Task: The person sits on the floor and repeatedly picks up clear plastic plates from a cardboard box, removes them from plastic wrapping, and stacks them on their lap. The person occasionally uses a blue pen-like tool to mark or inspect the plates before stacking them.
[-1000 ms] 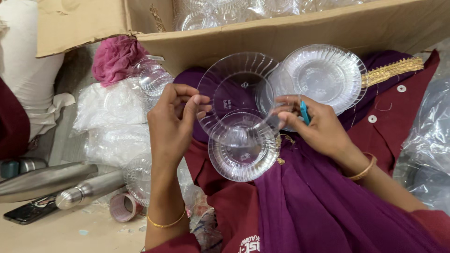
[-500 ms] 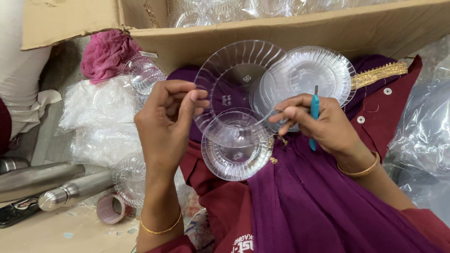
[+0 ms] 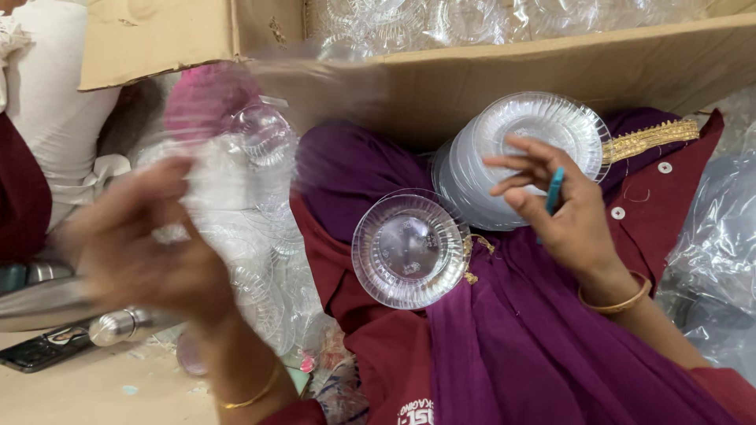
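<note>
Clear plastic describes nearly everything in view. A single ribbed clear bowl [image 3: 410, 249] rests on the purple cloth [image 3: 512, 346] over the lap, at centre frame, touched by neither hand. At one o'clock from it, a stack of clear plates [image 3: 520, 142] leans against the cardboard box [image 3: 488, 79]. The right hand [image 3: 563, 208] hovers in front of that stack, fingers spread; its grip pinches a slim teal tool [image 3: 554, 190] between fingers, and contact with the plates cannot be confirmed. The left hand [image 3: 138, 244], at nine o'clock from the bowl, is heavily blurred; whether its grip is closed on anything cannot be told. Behind it lie bags of clear plasticware [image 3: 252, 197]. At eight o'clock, a steel bottle [image 3: 118, 327] lies beside a phone [image 3: 39, 354].
</note>
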The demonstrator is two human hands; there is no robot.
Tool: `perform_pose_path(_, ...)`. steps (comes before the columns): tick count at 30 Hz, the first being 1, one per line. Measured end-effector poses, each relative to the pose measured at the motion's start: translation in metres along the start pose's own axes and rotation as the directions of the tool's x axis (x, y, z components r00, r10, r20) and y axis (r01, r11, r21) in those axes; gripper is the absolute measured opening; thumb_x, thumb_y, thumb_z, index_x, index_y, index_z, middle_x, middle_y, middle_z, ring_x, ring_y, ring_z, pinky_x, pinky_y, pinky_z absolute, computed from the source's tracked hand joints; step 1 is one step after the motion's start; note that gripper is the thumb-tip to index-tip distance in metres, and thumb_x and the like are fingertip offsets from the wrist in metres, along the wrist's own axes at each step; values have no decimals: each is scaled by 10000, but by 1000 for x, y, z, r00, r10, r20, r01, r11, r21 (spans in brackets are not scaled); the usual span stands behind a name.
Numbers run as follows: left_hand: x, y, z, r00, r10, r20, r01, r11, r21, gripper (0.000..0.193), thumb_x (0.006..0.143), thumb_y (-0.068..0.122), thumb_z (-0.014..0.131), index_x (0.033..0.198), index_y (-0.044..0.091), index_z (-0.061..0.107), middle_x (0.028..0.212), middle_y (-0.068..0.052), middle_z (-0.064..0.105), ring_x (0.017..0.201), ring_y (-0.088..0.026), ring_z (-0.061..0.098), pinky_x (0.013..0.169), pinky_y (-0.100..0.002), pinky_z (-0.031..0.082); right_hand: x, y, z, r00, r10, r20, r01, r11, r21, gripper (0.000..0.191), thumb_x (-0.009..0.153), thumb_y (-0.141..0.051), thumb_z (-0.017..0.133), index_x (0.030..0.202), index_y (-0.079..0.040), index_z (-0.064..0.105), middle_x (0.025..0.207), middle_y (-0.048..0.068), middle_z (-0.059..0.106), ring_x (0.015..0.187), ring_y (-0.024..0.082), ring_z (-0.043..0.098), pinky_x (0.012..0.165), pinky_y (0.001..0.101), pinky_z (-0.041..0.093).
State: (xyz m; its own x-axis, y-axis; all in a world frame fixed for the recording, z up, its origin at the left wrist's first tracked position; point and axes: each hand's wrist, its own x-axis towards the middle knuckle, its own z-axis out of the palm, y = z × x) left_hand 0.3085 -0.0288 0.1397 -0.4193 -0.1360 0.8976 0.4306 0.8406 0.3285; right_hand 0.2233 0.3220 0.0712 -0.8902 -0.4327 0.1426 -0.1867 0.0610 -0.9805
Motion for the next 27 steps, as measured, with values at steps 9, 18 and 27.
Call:
perform_pose_path(9,-56,33,76,632,-477,610,590,807,19,209,947,193,741,1051,23,679,950,-97,747,768,-199,747,673,-329,592,-8,-8,-47,862,-96,-497,71,995,-70,209,1181,-16,597,1363,-6,496,971,139,699,701,126,661,544,218,427)
perform_pose_path(18,-83,-23,67,471,-666,578,615,718,326,75,1003,118,683,1009,45,667,820,-100,762,757,-212,790,656,-343,590,-18,12,-67,913,-238,-332,-149,562,-813,142,1027,-59,773,1146,3,729,1023,155,694,805,157,648,703,267,531)
perform_pose_path(27,-22,16,27,934,-1,356,11,1000,-25,108,1024,18,723,1089,47,642,1085,-141,761,970,-269,774,769,-306,623,30,9,17,991,-130,27,133,962,-236,686,837,-187,766,1440,-49,470,1369,125,630,1005,154,709,563,205,472)
